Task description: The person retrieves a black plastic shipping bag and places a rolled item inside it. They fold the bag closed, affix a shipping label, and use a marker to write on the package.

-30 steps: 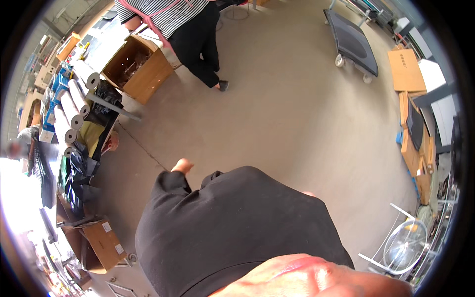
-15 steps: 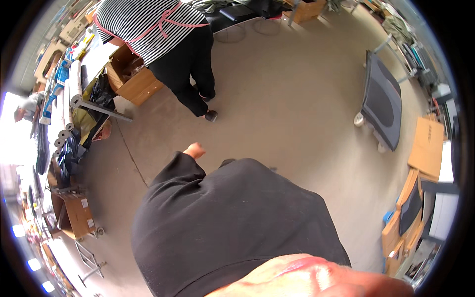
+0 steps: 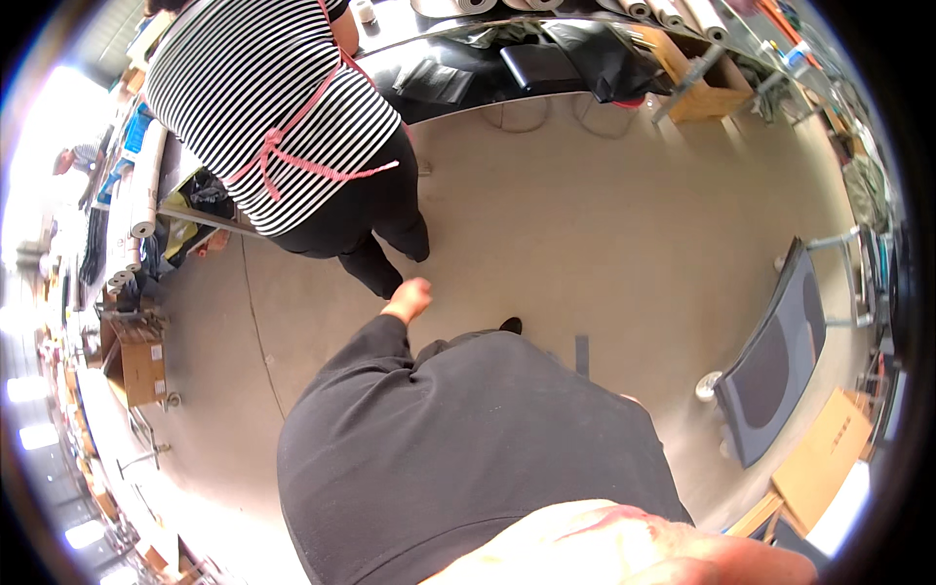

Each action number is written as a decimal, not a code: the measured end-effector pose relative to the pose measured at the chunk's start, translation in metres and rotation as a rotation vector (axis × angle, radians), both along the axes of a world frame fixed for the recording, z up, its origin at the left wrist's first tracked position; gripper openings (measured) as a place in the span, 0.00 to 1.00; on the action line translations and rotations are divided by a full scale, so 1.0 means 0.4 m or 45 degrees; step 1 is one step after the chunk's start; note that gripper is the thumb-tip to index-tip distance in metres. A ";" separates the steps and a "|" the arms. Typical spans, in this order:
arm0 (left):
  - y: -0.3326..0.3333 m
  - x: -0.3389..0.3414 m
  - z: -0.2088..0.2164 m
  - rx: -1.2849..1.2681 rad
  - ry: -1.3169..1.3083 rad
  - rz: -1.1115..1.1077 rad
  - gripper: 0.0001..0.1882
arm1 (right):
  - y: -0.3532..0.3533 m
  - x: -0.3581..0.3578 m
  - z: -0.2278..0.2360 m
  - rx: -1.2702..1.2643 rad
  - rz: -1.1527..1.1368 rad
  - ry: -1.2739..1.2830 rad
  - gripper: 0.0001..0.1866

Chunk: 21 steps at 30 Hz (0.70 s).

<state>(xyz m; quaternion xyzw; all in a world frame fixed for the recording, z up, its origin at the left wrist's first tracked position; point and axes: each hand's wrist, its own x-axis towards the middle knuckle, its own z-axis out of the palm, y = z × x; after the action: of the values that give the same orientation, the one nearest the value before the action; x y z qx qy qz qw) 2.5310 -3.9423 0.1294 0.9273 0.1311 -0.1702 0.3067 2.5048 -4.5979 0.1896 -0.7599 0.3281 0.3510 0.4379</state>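
Observation:
My left hand (image 3: 409, 299) is held out from a black sleeve, its fingers curled in and nothing showing in them. It hangs over the floor, close in the picture to the dark trousers of a person (image 3: 283, 117) in a striped top with a pink tie at the back. Of my right hand only a small sliver of skin (image 3: 632, 398) shows past the right side of my black clothing; its fingers are hidden.
A grey padded board on a wheeled frame (image 3: 775, 356) stands at the right, with a flat cardboard piece (image 3: 824, 458) nearer. Rolls (image 3: 146, 180) lie on the left table. A curved black table (image 3: 439, 73) runs across the back, a wooden box (image 3: 697, 78) beneath its right end.
I have moved forward and my view has turned left; the black table shows more, and the striped person appears closer. My left hand has swung slightly to the right and stays curled.

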 end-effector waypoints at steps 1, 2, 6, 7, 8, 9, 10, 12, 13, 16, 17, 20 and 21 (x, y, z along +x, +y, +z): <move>-0.083 0.150 0.092 -0.231 0.026 0.140 0.14 | -0.027 0.036 -0.021 -0.075 0.105 -0.005 0.11; -0.136 0.277 0.159 -0.253 0.091 0.107 0.17 | -0.039 0.074 -0.037 -0.112 0.190 0.013 0.10; -0.232 0.638 0.263 -0.199 -0.076 -0.001 0.20 | -0.100 0.382 -0.089 -0.223 0.528 0.078 0.08; -0.230 0.704 0.233 -0.209 -0.072 0.099 0.20 | -0.110 0.462 -0.114 -0.243 0.609 0.094 0.08; -0.216 0.748 0.176 -0.153 -0.020 0.145 0.20 | -0.123 0.541 -0.141 -0.266 0.697 0.111 0.08; -0.198 0.793 0.101 -0.106 0.029 0.186 0.20 | -0.135 0.623 -0.173 -0.299 0.779 0.116 0.09; -0.172 0.848 0.021 -0.052 0.059 0.227 0.20 | -0.144 0.706 -0.217 -0.336 0.863 0.104 0.09; -0.110 0.936 -0.111 0.094 0.312 0.208 0.22 | -0.152 0.886 -0.313 -0.413 1.079 0.094 0.11; -0.072 0.946 -0.191 0.168 0.320 0.258 0.21 | -0.139 0.988 -0.377 -0.466 1.289 0.067 0.12; 0.022 1.159 -0.245 0.401 0.367 0.299 0.19 | -0.042 1.335 -0.592 -0.847 2.060 -0.256 0.15; 0.038 1.215 -0.296 0.342 0.306 0.408 0.18 | -0.026 1.459 -0.674 -0.955 2.094 -0.294 0.17; 0.161 1.407 -0.406 0.336 -0.044 0.852 0.16 | 0.329 1.724 -0.780 -0.328 1.108 -0.734 0.18; 0.199 1.475 -0.415 0.370 -0.117 0.942 0.17 | 0.441 1.795 -0.769 -0.225 1.143 -0.707 0.18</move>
<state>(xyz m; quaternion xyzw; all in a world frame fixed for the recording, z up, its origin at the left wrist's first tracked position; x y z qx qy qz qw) 3.1210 -3.8627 -0.0366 0.8578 0.4651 0.0135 0.2184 3.2230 -4.4214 -0.1180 -0.9237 -0.1292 0.2606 0.2493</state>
